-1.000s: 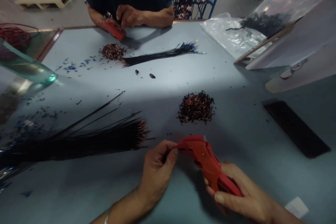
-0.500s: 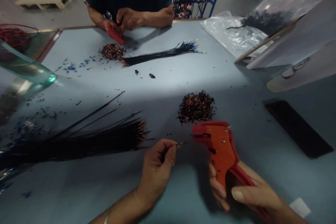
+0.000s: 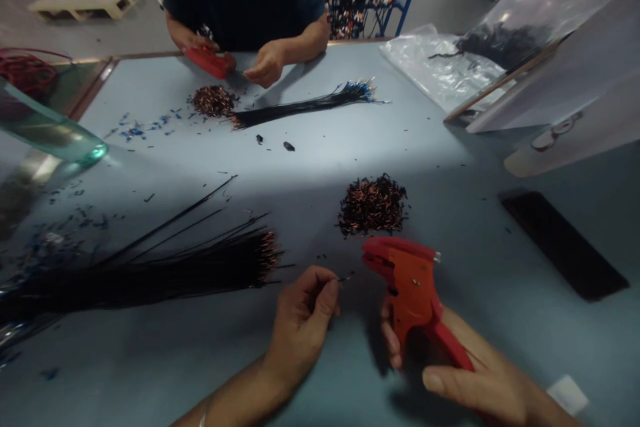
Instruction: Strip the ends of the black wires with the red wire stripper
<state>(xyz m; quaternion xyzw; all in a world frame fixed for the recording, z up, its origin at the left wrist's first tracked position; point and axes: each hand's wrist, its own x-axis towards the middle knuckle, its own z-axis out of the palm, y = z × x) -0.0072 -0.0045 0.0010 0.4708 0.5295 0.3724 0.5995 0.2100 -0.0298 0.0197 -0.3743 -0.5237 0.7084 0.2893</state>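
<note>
My left hand pinches a thin dark wire, whose short tip sticks out to the right of the fingers. In my right hand is a red and orange wire stripper, its jaws pointing left, a gap away from the wire tip. Just beyond the stripper lies a pile of short black and copper bits. To the left of my left hand a thick bundle of black wires lies flat, its copper-coloured ends toward the hand.
Across the table a person holds a red tool near another bit pile and a wire bundle. A black phone-like slab lies right. Plastic bags and a curved greenish object flank the table.
My right hand and the stripper have shifted slightly left, and the tool has tilted. My left hand is almost unmoved. The other person's hands have moved apart, the red tool going left.
</note>
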